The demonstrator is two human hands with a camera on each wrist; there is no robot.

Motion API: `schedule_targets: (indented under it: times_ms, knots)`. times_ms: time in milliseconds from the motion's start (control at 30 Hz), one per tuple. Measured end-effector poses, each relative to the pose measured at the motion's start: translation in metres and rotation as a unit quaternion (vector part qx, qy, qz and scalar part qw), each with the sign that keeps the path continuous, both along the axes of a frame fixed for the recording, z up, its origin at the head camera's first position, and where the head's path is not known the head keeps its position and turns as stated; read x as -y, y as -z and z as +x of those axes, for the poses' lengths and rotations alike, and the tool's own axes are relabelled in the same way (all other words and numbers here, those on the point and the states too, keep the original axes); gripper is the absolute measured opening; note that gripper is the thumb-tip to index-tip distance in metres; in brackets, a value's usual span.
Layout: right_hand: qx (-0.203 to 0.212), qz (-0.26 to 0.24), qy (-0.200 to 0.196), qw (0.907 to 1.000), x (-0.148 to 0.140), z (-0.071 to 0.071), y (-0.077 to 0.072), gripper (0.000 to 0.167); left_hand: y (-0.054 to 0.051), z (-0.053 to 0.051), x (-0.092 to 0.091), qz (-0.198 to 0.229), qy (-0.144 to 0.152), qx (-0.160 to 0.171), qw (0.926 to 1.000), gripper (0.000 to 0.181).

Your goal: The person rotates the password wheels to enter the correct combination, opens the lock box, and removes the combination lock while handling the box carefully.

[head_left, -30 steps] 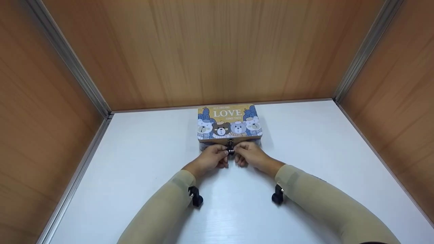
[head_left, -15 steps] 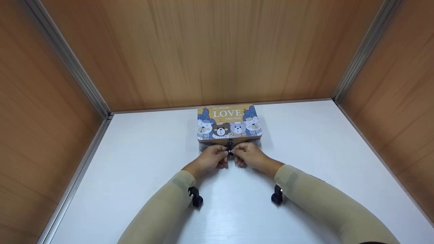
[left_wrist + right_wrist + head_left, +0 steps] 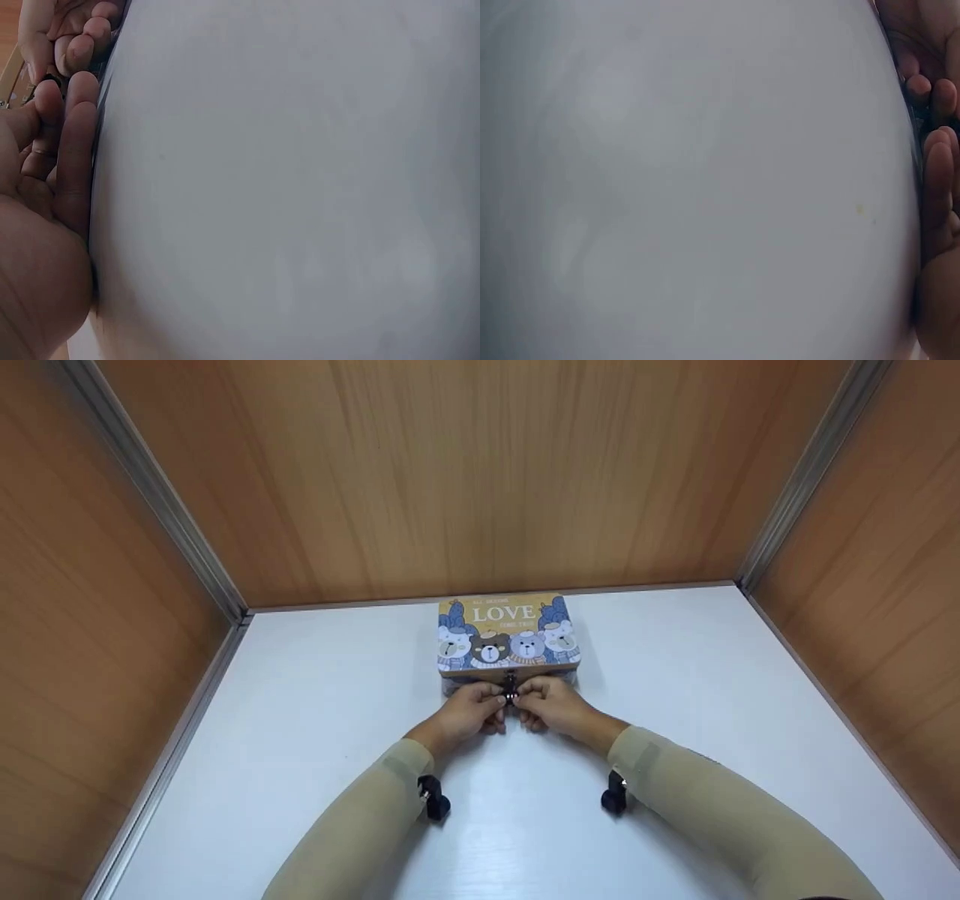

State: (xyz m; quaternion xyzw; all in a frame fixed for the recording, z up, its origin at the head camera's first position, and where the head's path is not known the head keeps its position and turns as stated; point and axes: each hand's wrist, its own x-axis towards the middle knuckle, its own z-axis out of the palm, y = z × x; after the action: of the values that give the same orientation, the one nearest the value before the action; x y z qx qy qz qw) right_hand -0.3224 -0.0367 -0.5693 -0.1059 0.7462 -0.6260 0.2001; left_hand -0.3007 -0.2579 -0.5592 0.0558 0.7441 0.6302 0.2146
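Note:
A rectangular box [image 3: 508, 631] with a bear pattern and the word LOVE on its closed lid stands near the back of the table. From the clasp in the middle of its front hangs a small black padlock [image 3: 511, 697] with shiny bands that look like number dials. My left hand [image 3: 466, 711] pinches the padlock from the left between thumb and forefinger. On the other side, my right hand [image 3: 556, 706] pinches it with thumb and forefinger at the bands. In the left wrist view, the fingertips [image 3: 49, 97] partly hide the dark lock. Its digits are too small to read.
The white tabletop [image 3: 337, 682] runs up to a wooden back panel [image 3: 480, 480] just behind the box. Wooden side walls with metal corner rails [image 3: 161, 502] enclose the table left and right. Each sleeved forearm carries a small black wrist camera [image 3: 435, 801].
My right thumb and forefinger have shifted slightly over the padlock's bands. The left hand and the box stay in place; the head view has tipped very slightly.

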Motion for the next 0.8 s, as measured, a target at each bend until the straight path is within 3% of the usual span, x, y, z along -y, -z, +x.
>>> schedule_targets:
  times_ms: [567, 800]
  knots:
    - [-0.012, 0.02, -0.029, 0.9993, -0.0014, -0.0017, 0.0019, 0.023, 0.0014, -0.0011, 0.002, -0.002, -0.002, 0.01, 0.9999, 0.022]
    - [-0.004, -0.003, -0.014, 0.9999, -0.0008, 0.0001, -0.0007, 0.015, 0.0018, -0.0012, 0.0005, 0.002, -0.003, 0.002, 1.0, 0.022]
